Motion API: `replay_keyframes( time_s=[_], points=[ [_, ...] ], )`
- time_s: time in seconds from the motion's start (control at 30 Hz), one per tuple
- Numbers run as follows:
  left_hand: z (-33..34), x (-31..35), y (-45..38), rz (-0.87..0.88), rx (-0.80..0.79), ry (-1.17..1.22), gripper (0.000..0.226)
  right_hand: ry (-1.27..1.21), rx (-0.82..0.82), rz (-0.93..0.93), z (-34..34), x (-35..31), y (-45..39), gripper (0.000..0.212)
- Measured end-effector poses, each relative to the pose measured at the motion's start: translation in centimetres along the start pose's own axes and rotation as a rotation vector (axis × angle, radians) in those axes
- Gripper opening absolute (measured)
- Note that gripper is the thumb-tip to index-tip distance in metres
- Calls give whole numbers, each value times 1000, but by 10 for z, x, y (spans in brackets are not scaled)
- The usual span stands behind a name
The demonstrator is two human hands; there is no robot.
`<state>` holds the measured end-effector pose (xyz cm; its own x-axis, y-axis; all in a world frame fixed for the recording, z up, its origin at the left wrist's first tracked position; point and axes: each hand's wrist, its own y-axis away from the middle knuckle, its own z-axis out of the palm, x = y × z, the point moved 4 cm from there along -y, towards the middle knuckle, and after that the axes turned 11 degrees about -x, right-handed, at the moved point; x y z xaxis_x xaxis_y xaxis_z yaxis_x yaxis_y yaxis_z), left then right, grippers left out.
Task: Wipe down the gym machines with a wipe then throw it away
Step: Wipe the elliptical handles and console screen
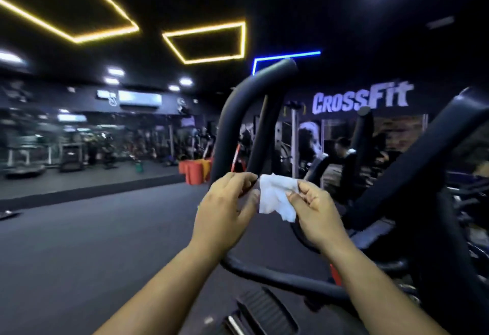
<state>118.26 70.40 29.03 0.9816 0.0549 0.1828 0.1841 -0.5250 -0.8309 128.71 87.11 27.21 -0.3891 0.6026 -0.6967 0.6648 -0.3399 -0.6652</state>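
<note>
white wipe (275, 197) hanging between both hands | left hand (225, 207) pinching its left edge | right hand (315, 207) pinching its right side | black machine handle (238, 128) just behind

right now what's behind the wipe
Behind the white wipe, pinched between the left hand and right hand, rise the machine's black padded handlebars. Where they continue directly behind the wipe is covered.
</note>
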Motion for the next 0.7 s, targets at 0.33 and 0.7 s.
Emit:
replay_keyframes(
  time_s=[0.33,0.7],
  points=[
    [-41,-1,-89,183,29,-819,71,515,509,-689,-41,-127,-110,40],
    [-8,-64,-85,212,14,-934,75,1287,188,-666,22,5,-127,69]
  ],
)
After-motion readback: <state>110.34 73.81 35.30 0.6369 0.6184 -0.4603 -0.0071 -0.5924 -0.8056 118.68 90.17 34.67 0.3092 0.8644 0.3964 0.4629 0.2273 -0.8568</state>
